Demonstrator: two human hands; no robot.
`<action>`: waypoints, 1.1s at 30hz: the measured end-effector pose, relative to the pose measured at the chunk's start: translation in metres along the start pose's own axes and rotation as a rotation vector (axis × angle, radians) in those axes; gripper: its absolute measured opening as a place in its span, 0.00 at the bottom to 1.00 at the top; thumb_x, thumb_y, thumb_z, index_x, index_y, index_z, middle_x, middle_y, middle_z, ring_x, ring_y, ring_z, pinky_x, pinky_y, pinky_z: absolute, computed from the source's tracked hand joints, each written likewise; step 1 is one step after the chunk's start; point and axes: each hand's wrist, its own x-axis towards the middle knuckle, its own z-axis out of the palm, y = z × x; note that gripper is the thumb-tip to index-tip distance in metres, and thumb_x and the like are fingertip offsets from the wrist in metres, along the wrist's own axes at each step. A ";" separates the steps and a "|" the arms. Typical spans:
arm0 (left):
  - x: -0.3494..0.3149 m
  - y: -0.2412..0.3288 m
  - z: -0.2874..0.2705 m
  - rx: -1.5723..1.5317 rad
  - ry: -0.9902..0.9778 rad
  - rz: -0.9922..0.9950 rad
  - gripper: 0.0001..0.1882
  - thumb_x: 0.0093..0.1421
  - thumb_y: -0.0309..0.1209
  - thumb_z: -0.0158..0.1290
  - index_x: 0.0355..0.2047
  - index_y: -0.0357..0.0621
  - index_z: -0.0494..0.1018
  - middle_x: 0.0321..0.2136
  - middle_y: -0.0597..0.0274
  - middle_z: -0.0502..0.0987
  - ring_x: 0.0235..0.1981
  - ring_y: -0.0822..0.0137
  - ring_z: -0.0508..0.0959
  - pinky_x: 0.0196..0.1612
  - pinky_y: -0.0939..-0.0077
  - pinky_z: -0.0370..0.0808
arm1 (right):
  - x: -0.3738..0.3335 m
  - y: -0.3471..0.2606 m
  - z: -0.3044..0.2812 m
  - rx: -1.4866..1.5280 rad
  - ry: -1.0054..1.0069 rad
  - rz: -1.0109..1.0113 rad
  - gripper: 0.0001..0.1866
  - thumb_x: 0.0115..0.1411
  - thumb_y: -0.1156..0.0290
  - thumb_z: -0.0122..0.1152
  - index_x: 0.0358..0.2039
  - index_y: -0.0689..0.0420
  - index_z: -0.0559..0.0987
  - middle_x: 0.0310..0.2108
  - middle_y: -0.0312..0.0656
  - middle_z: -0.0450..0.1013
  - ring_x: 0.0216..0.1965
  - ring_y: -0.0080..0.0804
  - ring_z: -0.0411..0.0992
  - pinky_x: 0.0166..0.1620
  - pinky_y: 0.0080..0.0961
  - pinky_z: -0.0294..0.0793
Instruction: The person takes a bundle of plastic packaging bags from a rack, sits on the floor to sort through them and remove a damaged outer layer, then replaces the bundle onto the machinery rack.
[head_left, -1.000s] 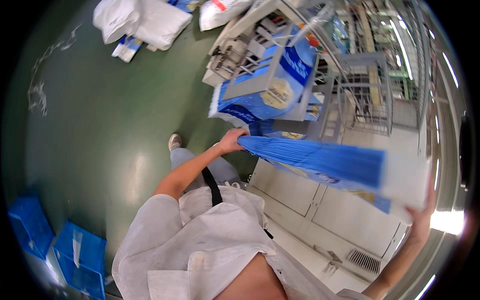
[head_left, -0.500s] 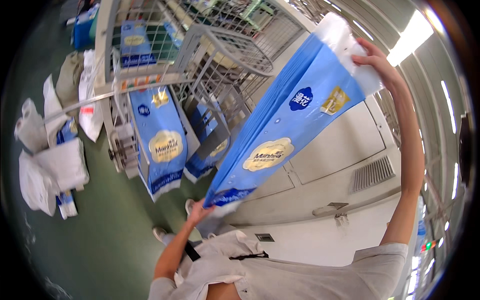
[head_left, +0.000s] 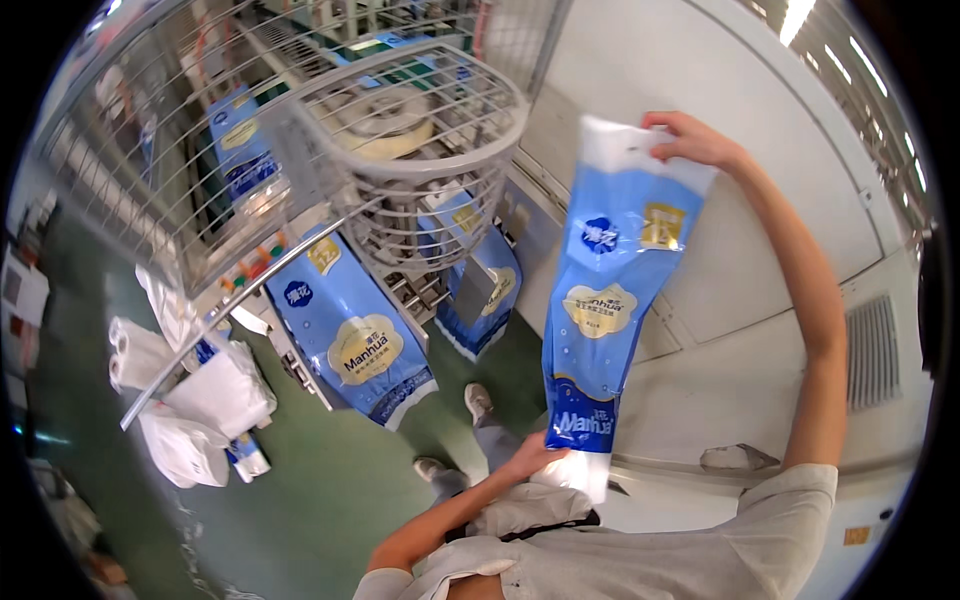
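Observation:
A stack of flat blue plastic packaging bags [head_left: 600, 285], with clear ends and yellow and dark blue printing, hangs nearly upright in front of me. My right hand [head_left: 690, 138] pinches its top clear end between thumb and fingers. Near my waist, my left hand [head_left: 535, 457] is closed around the lower end. To the left, another blue bag stack [head_left: 325, 280] lies sloping on the machine's metal feed rack. One more blue bag stack [head_left: 505, 320] sits beside it, partly behind a grey wire guard [head_left: 440, 165].
A wire mesh cage [head_left: 110, 150] encloses the machine at upper left, and a metal rod [head_left: 230, 310] sticks out towards the floor. White plastic bundles [head_left: 215, 390] lie on the green floor [head_left: 340, 480]. A pale cabinet panel [head_left: 740, 330] with a vent stands on the right.
The held bag stack has swung from a slant to nearly upright, its front now facing me. My right hand came lower, and the view turned, shifting the machine and floor bundles.

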 end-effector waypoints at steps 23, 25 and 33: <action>0.150 0.150 -0.005 -0.609 0.629 -0.437 0.16 0.58 0.26 0.59 0.46 0.40 0.71 0.41 0.64 0.77 0.40 0.72 0.76 0.45 0.75 0.74 | 0.363 0.065 0.298 0.181 0.140 -0.640 0.16 0.54 0.68 0.62 0.43 0.58 0.74 0.39 0.52 0.70 0.45 0.51 0.68 0.49 0.43 0.67; 0.155 0.162 -0.005 -0.648 0.620 -0.434 0.16 0.57 0.26 0.59 0.46 0.41 0.71 0.41 0.65 0.76 0.41 0.73 0.76 0.45 0.75 0.74 | 0.377 0.066 0.302 0.122 0.150 -0.646 0.18 0.53 0.66 0.62 0.44 0.57 0.75 0.42 0.53 0.72 0.48 0.51 0.69 0.51 0.44 0.69; 0.156 0.172 -0.006 -0.449 0.605 -0.416 0.13 0.59 0.28 0.58 0.44 0.40 0.73 0.38 0.71 0.75 0.38 0.80 0.71 0.43 0.82 0.69 | 0.408 0.072 0.311 0.190 0.172 -0.677 0.23 0.55 0.64 0.60 0.51 0.59 0.73 0.49 0.54 0.71 0.53 0.49 0.68 0.57 0.39 0.67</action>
